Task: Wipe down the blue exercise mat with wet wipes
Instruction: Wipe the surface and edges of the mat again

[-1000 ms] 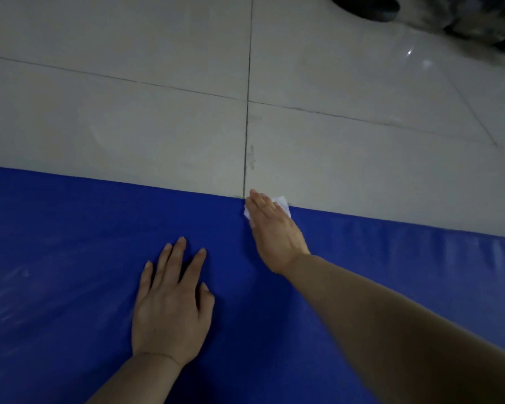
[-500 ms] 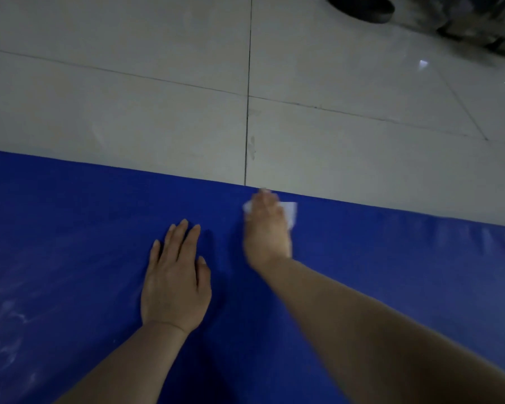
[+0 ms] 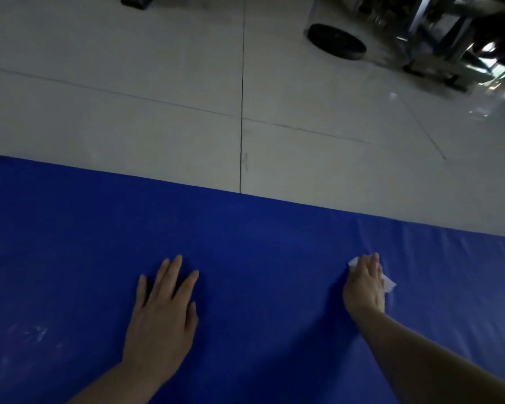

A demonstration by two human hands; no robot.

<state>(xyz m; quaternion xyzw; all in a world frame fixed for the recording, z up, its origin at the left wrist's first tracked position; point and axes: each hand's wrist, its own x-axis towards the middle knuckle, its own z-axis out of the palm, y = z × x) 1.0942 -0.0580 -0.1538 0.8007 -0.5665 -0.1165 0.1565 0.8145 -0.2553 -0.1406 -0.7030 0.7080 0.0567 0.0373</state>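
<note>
blue mat (image 3: 245, 243) under both hands, right hand (image 3: 365, 284) pressing wet wipe (image 3: 389, 283) flat, left hand (image 3: 161, 313) flat, fingers spread

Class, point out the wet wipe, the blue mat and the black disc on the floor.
wet wipe (image 3: 389, 284), head view, corner showing beside the right hand.
blue exercise mat (image 3: 260, 243), head view, bare top surface.
black disc (image 3: 336, 40), head view, top face.

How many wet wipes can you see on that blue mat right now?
1. The wet wipe lies under the right hand, pressed flat on the blue mat, white corners poking out either side. The left hand rests bare. More could be layered beneath the palm.
</note>
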